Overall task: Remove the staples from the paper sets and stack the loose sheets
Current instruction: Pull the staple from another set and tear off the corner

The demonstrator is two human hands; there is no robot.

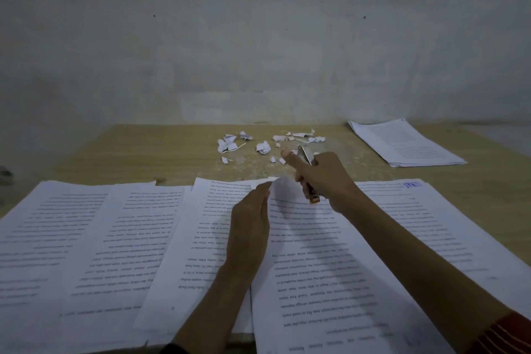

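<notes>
The paper set (316, 253) I am working on lies in front of me on the near part of the table (143, 149), its text upside down from my view. My left hand (250, 224) lies flat on it with straight fingers, the tips near its far edge, where a corner is too blurred to read. Just beyond that edge my right hand (324, 178) grips a small stapler (306, 156), metal end pointing away, orange end toward me, forefinger stretched out alongside it. A single sheet (201, 238) lies partly under the set on the left, and more printed sheets (86, 238) spread further left. Torn paper scraps (263, 146) are scattered mid-table beyond my hands. At the far right sits a stack of sheets (408, 144), well apart from the rest.
</notes>
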